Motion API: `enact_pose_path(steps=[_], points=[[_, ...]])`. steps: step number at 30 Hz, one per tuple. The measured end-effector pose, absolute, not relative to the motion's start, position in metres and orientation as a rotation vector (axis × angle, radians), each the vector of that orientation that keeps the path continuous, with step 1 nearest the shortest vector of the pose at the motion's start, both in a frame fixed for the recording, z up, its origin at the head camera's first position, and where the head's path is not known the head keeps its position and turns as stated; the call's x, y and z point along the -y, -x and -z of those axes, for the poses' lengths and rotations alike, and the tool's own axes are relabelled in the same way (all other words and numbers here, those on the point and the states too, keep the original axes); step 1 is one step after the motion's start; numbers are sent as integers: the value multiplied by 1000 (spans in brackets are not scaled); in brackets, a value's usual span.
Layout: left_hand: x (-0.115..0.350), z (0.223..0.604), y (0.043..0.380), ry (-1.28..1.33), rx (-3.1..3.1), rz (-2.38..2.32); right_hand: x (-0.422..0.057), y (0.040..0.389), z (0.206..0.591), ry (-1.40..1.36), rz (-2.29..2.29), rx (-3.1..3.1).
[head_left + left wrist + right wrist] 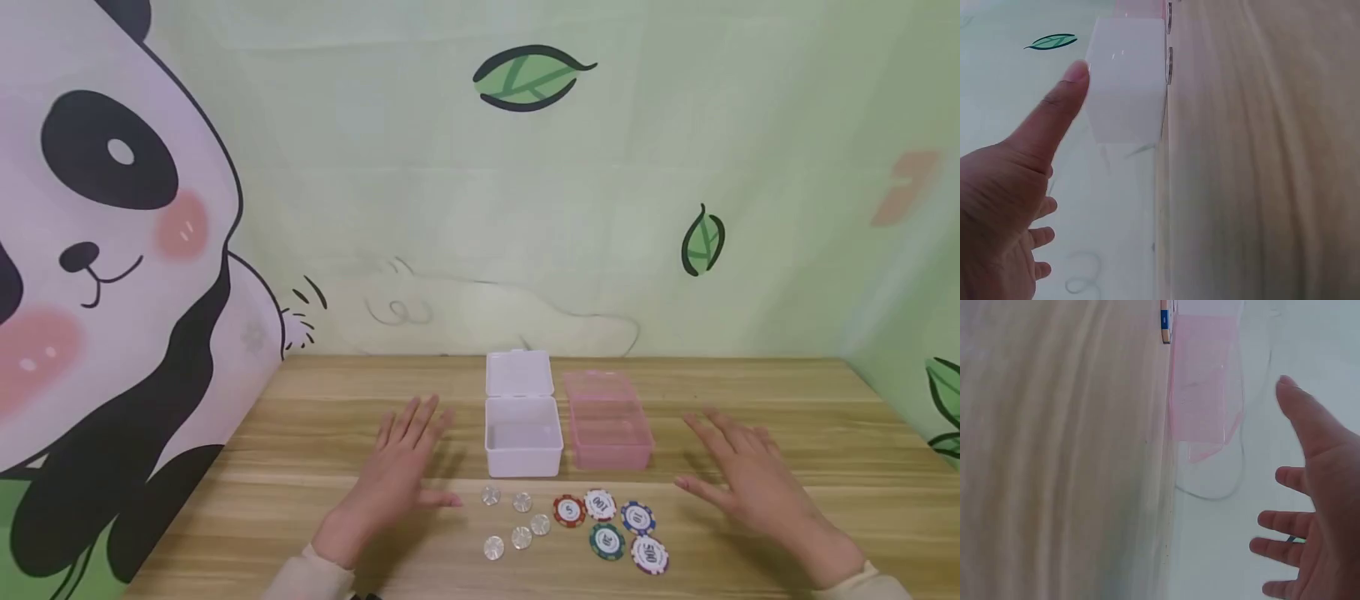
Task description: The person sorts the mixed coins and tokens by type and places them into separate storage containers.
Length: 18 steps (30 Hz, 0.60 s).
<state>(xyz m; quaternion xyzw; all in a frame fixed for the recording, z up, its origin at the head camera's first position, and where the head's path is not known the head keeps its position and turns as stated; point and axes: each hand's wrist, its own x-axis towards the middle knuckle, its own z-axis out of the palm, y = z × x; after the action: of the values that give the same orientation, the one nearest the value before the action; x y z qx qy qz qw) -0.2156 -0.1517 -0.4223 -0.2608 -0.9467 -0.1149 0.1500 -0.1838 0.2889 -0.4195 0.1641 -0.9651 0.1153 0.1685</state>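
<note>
My left hand (397,471) is spread, palm down, to the left of a white plastic box (523,462) with its lid flipped back. To the right of a translucent pink box (611,456), also with its lid back, my right hand (757,483) has its fingers spread and holds nothing. In front of the white box lie several silver coins (521,537). Beside them, before the pink box, are several poker chips: a red 5 chip (569,511), a white 100 chip (600,504), a blue 10 chip (637,518), a green 20 chip (607,542) and a purple 500 chip (649,555).
Everything stands on a wood-grain table (315,442). Behind it hangs a pale green cloth backdrop (375,125) printed with a panda and leaves, which also runs along the right side. The two boxes stand side by side near the table's middle.
</note>
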Motion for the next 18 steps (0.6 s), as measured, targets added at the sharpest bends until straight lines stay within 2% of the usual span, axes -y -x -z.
enact_pose_path(steps=[18], points=[[125, 421, 244, 756, 2563, 886, -250, 177, 396, -496, -461, 2560]])
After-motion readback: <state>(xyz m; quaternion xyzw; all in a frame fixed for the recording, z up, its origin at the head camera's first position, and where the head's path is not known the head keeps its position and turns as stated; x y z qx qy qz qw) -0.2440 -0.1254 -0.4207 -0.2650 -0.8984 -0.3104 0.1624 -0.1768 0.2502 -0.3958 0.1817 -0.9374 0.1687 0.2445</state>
